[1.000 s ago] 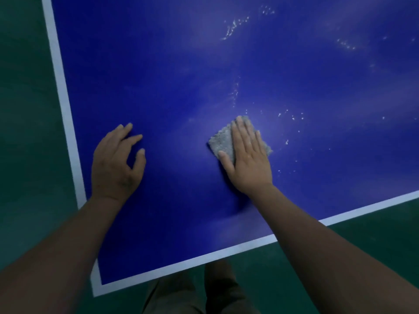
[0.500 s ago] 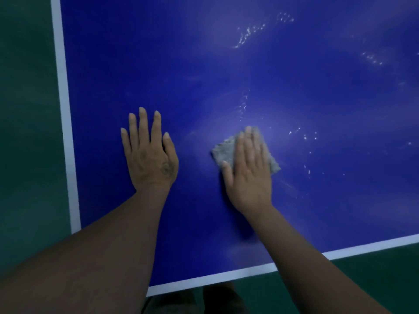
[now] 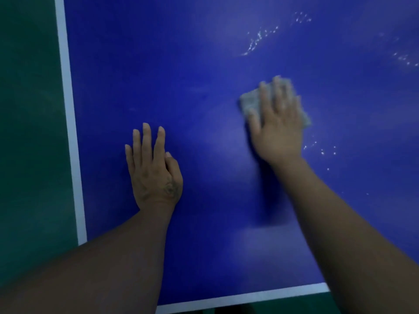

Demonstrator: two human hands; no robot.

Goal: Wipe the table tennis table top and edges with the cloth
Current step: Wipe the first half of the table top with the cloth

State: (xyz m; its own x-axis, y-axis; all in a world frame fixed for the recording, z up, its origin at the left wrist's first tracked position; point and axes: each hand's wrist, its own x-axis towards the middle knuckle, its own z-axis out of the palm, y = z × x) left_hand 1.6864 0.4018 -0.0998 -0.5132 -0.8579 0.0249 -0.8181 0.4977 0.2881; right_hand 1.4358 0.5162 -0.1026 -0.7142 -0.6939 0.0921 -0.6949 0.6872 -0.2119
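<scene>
Grey cloth (image 3: pixel 250 103) has slid right and away under the flat right hand (image 3: pixel 277 132); left hand (image 3: pixel 154 171) stays spread.

Light: pretty dim all over, colours come out murky.
Glare: soft pale sheen on the table (image 3: pixel 204 64), mostly mid-frame and up top; wet specks (image 3: pixel 258 39) glint white.
Shadow: dark smudge under the right hand (image 3: pixel 278 132) and its wrist.
Blur: right hand and cloth (image 3: pixel 249 103) are smeared, the left hand (image 3: pixel 154 171) is fairly sharp.
Edges: white line (image 3: pixel 68 132) bows just a touch, wide-angle stuff.
</scene>
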